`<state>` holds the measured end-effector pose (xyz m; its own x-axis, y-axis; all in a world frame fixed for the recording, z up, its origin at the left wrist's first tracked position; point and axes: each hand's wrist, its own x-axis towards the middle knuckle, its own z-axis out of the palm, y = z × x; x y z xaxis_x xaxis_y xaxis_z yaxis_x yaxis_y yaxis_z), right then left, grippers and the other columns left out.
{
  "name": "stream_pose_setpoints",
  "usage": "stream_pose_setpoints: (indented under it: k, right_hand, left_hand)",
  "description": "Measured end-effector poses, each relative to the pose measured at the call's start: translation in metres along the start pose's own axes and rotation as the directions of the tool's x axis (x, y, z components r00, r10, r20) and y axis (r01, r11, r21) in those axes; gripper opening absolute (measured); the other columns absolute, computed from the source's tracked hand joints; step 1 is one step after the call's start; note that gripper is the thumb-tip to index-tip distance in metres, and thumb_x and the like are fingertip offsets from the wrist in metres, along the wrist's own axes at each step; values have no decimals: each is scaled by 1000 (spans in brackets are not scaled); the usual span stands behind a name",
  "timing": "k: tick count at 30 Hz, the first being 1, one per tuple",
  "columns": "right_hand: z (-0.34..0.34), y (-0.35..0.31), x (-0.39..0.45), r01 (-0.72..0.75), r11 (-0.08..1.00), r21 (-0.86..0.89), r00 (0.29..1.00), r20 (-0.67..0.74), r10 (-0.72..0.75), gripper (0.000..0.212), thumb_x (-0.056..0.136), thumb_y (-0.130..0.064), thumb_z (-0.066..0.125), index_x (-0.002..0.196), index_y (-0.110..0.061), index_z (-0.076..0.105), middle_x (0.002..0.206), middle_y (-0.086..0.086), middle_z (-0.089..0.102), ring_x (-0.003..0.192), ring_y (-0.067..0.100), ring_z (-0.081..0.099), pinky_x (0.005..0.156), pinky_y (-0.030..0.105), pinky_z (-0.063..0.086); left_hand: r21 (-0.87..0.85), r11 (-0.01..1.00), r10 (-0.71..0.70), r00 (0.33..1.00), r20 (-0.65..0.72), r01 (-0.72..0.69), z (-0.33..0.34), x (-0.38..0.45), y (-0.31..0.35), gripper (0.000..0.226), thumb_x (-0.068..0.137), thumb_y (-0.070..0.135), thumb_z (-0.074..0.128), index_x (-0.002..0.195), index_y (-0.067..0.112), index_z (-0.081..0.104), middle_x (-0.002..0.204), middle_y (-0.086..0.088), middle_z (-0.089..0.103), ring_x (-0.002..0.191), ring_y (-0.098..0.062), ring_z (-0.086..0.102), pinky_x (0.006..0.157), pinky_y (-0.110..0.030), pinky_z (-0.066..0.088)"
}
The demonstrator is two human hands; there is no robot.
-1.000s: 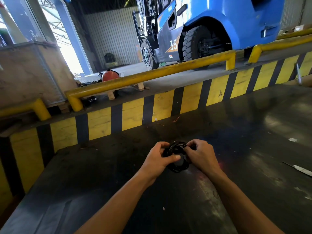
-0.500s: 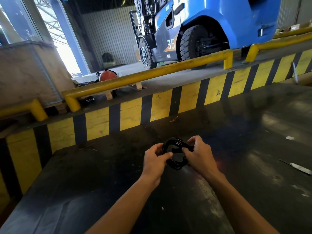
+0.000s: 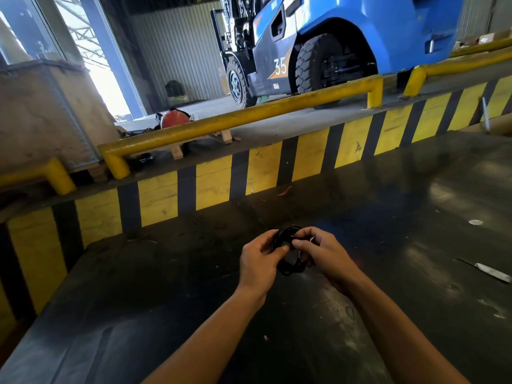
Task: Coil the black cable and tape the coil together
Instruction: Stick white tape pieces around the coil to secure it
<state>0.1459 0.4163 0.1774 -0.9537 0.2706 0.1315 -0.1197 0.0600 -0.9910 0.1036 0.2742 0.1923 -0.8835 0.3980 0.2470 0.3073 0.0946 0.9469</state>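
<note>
A small coil of black cable (image 3: pixel 291 268) is held just above the dark table (image 3: pixel 138 286), between both hands. My left hand (image 3: pixel 259 260) grips the coil's left side, thumb pressed across its front. My right hand (image 3: pixel 322 254) pinches the coil's upper right part with thumb and fingers. A tiny pale bit shows at my right fingertips; I cannot tell if it is tape. Most of the coil's top is hidden by the fingers.
A pale-handled blade or tool (image 3: pixel 487 271) lies on the table at the right. A yellow-and-black striped barrier (image 3: pixel 210 187) borders the table's far edge. Beyond it stand yellow rails (image 3: pixel 235 120) and a blue forklift (image 3: pixel 318 45).
Both hands have kept the coil and closed in tighter on it. My right thumb and fingers have shifted onto the coil's upper part. The view has drifted slightly.
</note>
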Motion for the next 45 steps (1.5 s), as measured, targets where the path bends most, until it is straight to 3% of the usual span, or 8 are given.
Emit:
stream_pose_setpoints:
  k: [6,9,13,19,24,34,39,45]
  right_hand:
    - [-8,-2,-8,46,998,38,986,156,-51,23,90,-16,60,113,-18,59,75,-3,62,58,-2,59,54,13,48]
    - [-6,-3,-9,124,991,-53,984,139,-116,21,91,-20,60,111,-19,59,67,-3,63,57,1,59,53,14,48]
    - [-6,-5,-10,256,919,-300,967,82,-242,7,84,-33,67,90,-34,65,72,-8,65,66,-4,63,56,8,47]
    - [-8,-12,-14,345,815,-466,936,104,-337,6,81,-35,67,80,-30,64,70,-12,62,68,-5,61,58,8,47]
    - [-16,-18,-18,341,803,-489,940,165,-299,7,84,-31,65,79,-33,62,73,-5,68,67,2,67,60,21,56]
    - [-24,-19,-17,340,817,-465,940,197,-278,5,84,-31,66,83,-33,61,74,-6,64,67,-1,62,58,12,49]
    - [-24,-13,-13,314,822,-475,948,108,-300,13,83,-32,67,73,-29,59,67,-4,61,57,-2,56,52,13,45]
    - [-23,-6,-13,300,849,-435,952,83,-294,15,81,-30,70,71,-30,59,64,-7,61,55,-4,57,49,11,44]
  left_hand:
    - [57,998,-7,1000,-24,8,-4,3,-4,53,84,-2,63,130,19,47,126,-5,61,113,-14,60,94,-34,52]
    - [134,990,38,999,-8,-36,-6,3,-7,63,84,0,64,138,17,34,130,-7,59,114,-13,59,88,-24,52]
    - [244,963,103,994,42,-110,-9,2,-9,66,84,1,64,141,14,32,131,-9,58,106,2,56,81,-9,49]
    - [348,903,224,967,118,-252,-8,-2,-12,66,84,0,65,141,10,33,126,-13,60,91,34,44,73,6,37]
    - [368,880,241,950,197,-300,-10,-4,-11,67,86,6,64,144,16,30,127,-12,61,95,31,45,77,4,39]
    - [340,892,199,933,300,-299,-9,-9,-10,79,87,-2,58,143,34,16,122,-6,66,106,13,55,89,-4,40]
    - [306,903,186,915,357,-302,-6,-10,-8,78,87,-4,57,146,26,16,126,-8,63,107,16,53,89,-1,38]
    - [291,927,108,913,394,-236,-9,-8,-9,77,87,0,60,147,26,19,128,-7,62,120,-6,54,97,-16,41]
